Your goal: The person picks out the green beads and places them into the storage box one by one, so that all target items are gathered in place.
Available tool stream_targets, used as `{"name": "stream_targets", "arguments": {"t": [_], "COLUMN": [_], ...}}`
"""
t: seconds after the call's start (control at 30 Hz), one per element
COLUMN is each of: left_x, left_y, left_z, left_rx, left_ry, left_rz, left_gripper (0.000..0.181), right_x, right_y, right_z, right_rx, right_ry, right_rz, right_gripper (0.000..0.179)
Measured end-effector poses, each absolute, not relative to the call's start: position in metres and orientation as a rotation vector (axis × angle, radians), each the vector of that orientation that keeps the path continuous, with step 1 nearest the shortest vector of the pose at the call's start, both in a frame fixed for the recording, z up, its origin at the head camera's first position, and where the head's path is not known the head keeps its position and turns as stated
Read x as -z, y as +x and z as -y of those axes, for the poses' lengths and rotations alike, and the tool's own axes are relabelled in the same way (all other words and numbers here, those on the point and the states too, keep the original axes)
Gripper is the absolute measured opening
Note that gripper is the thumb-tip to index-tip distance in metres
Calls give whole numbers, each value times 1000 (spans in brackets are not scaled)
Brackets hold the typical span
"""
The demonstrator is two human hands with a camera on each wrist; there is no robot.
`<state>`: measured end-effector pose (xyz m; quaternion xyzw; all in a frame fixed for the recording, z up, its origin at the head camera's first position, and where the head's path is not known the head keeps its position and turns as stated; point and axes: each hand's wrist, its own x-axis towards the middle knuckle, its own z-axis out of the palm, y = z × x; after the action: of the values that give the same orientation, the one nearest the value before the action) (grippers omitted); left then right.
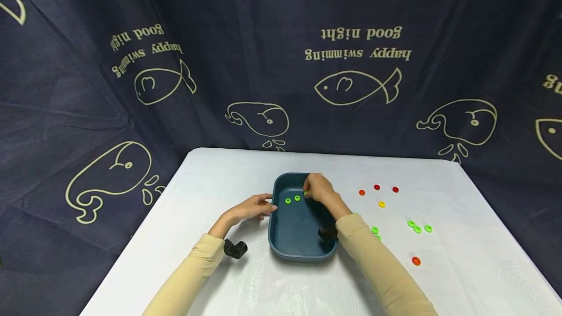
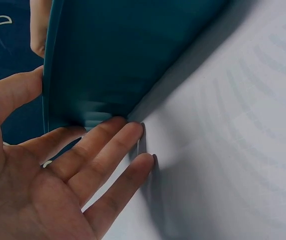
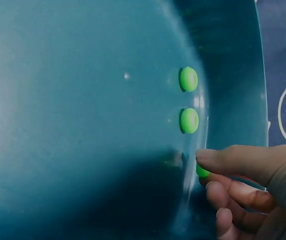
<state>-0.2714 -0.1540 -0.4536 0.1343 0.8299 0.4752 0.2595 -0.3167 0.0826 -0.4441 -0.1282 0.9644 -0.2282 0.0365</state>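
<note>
A dark teal plastic bin [image 1: 300, 230] lies on the white table. Inside, near its far wall, are two green rings [image 1: 288, 201], which show in the right wrist view as small rounded green rings [image 3: 189, 121]. My right hand [image 1: 319, 188] reaches into the bin's far right part. Between thumb and index finger it pinches another green ring [image 3: 202, 171], mostly covered by the fingertips. At the bin's left side is my left hand [image 1: 252, 207]. Its thumb touches the rim, and its fairly straight fingers [image 2: 102, 155] rest along the outer wall and near the table.
Right of the bin lie several loose green rings [image 1: 417, 229], red rings [image 1: 376, 187], a yellow ring [image 1: 381, 204] and an orange-red ring [image 1: 416, 261]. More green rings [image 1: 375, 230] sit beside the right sleeve. A dark printed curtain [image 1: 351, 130] hangs behind the table.
</note>
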Motion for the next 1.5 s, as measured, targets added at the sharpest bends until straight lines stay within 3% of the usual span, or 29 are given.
{"name": "stream_targets", "arguments": {"t": [0.43,0.97,1.5], "left_x": [453,453,453], "left_y": [-271,-274,-275], "left_z": [153,155,156], "left_rx": [-1286,-1263,-1247], "left_ry": [356,385,432], "left_rz": [-2250,-2254,-2254], "left_gripper": [63,65,64], "right_x": [447,417,399], "right_y": [-315,-318,-309], "right_z": [-83,-103,-146], "right_rx": [581,1035,1410], "right_ry": [-430,-562,-439], "right_rz": [-2990,-2871,-2832], "right_gripper": [17,16,20]}}
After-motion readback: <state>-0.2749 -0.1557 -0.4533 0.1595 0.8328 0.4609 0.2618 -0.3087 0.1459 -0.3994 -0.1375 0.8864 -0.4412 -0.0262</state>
